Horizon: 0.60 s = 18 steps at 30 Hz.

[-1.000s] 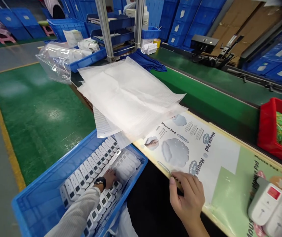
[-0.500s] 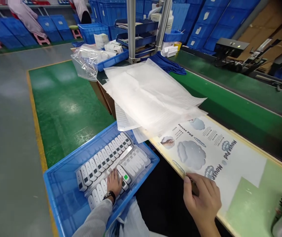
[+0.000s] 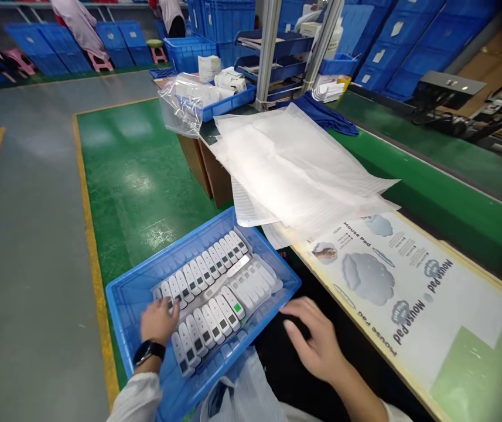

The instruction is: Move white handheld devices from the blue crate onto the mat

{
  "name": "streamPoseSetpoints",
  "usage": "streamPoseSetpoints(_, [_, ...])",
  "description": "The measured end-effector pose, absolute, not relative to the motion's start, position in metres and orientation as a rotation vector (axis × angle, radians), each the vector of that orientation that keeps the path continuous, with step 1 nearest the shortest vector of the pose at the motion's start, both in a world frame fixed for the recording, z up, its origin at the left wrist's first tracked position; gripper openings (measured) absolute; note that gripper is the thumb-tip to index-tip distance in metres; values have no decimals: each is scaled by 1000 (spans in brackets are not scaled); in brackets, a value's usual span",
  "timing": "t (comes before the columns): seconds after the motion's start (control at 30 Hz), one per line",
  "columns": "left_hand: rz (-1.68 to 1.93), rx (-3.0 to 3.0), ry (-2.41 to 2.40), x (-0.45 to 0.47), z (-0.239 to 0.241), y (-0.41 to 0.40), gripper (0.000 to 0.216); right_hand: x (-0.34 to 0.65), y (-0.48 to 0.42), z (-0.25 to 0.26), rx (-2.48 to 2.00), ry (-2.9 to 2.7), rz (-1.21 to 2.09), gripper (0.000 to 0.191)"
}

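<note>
In the blue bin stand two rows of white handheld devices with dark square windows, set in a clear plastic tray. One device in the nearer row carries a green square. My left hand, a black watch on its wrist, is at the left end of the far row, its fingertips at the end devices and partly hidden; thumb and fingers look apart. Beside the bin's right rim hovers my right hand, empty, with thumb and index finger spread.
White foam sheets lie on the table over a printed Mouse Pad board. Behind them are a blue tray with plastic bags, a metal post and a blue cloth. A green conveyor runs along the right.
My left hand has moved from the near row to the far row's left end. My right hand has left the board's edge and come toward the bin. The view has turned left.
</note>
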State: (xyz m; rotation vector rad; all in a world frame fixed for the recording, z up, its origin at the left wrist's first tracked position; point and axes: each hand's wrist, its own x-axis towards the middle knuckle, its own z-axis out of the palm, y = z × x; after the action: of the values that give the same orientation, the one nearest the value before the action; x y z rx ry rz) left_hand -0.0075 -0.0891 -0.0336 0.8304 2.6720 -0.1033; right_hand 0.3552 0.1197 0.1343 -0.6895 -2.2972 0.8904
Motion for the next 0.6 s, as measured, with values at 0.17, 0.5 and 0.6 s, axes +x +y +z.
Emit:
streamPoseSetpoints(0.17, [-66,398,3111,-54,27,-118,87,229,137,47,-751,-2839,1030,32])
streamPoseSetpoints(0.5, [118,37,2823,-77,11,-118,63,121,109,-90,-391,-3399,829,30])
streamPoseSetpoints(0.6, [132,29,2807,-80,7,-120,58,121,107,-105,-299,-3482,776,34])
